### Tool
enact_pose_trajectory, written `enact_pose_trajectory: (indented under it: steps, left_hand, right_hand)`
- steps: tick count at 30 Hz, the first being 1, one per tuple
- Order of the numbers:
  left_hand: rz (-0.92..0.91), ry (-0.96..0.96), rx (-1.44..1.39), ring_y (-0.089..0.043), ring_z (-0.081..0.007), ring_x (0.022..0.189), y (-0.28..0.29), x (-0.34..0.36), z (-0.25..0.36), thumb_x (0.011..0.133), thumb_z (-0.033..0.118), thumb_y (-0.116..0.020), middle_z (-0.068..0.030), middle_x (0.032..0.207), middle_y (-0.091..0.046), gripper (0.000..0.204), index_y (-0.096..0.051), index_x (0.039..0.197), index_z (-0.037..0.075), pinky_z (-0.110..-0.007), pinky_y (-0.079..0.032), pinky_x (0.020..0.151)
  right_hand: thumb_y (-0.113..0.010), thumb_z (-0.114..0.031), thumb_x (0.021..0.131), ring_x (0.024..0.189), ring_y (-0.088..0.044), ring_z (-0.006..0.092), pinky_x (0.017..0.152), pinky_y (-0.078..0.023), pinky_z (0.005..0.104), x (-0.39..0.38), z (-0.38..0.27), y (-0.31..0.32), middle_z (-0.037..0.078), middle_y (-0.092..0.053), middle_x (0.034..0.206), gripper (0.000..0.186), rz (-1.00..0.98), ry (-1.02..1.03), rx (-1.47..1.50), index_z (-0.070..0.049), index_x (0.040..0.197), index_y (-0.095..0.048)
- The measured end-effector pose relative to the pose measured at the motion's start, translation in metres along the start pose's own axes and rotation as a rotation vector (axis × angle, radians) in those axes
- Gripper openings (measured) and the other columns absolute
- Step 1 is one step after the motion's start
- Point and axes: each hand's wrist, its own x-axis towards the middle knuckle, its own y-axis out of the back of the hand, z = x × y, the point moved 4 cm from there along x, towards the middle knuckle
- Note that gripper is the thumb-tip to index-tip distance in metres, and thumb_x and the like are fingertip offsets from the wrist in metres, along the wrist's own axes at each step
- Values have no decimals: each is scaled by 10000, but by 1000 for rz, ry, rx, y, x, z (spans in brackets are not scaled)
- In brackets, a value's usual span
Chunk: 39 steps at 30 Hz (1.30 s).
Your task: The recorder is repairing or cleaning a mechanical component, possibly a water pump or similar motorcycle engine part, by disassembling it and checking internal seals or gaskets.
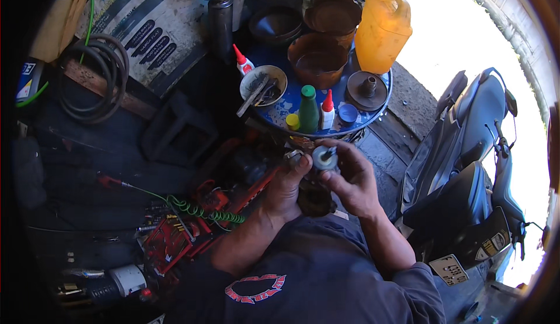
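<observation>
- Between your two hands, just short of the drum table: pale round part w/ a dark stub at its centre. Dark rounded piece sits right below; can't tell if they're joined.
- R hand: closed, gripping the pale part, thumb on its near side, fingers round the far side.
- L hand: curled up close on the other side, thumb by a small shiny edge. Can't tell what, if anything, it's gripping; fingers hidden.
- Drop risk: if your skin's oily (looks smudged), the pale part could prob. slip; nothing seen propping it from below.
- If the two pieces are separate, easing the L hand might let the dark one fall, poss. onto your shirt or the floor.
- Knock risk: table's crowded. Reach fwd w/ a loose elbow & you could tip the green bottle or red-capped white bottle, both near the edge.
- Brush handle sticks out past the bowl rim; a snagging sleeve could flip the lot.
</observation>
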Motion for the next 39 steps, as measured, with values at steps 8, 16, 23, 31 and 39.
enact_pose_trajectory:
  steps: [8, 16, 23, 31, 39]
  left_hand:
    - [227, -370, -1, -640, -201, 985, 5, -12, 31, 983, 473, -543, -90, 1031, -623, 455, -571, 1171, 59, -389, -575, 844]
    - [147, -607, 89, -604, -247, 1068, -8, -22, 41, 979, 401, -536, -128, 1152, -562, 451, -484, 1269, 59, -402, -524, 922]
    - [132, -658, 171, -562, -241, 1121, -17, -23, 42, 970, 466, -524, -146, 1153, -555, 533, -479, 1285, 38, -407, -499, 961]
    - [138, -770, 308, -569, -230, 1093, -12, -25, 42, 939, 441, -599, -169, 1198, -552, 599, -436, 1322, 10, -376, -471, 970]
    - [77, -882, 386, -550, -242, 1124, -14, -30, 36, 943, 490, -593, -191, 1203, -545, 665, -403, 1339, -8, -381, -457, 984]
  right_hand:
    - [-752, -26, 782, 1015, -634, 142, 904, -508, 301, -14, -39, 14, 79, -645, 1108, 554, 101, -12, -320, 26, 1292, -540]
    - [-802, -84, 715, 779, -633, 269, 702, -532, 365, -28, -46, -21, 123, -603, 891, 579, 15, 109, -962, 3, 1240, -574]
    - [-804, -111, 733, 861, -635, 315, 750, -531, 402, -22, -43, -26, 145, -612, 956, 588, -12, 147, -986, 15, 1254, -562]
    - [-788, -107, 743, 911, -624, 337, 777, -528, 414, -19, -43, -31, 167, -598, 1029, 597, -68, 141, -1004, 17, 1275, -545]
    - [-800, -42, 719, 777, -630, 286, 680, -519, 373, -18, -53, -45, 128, -606, 903, 572, -45, 312, -1099, 26, 1240, -574]
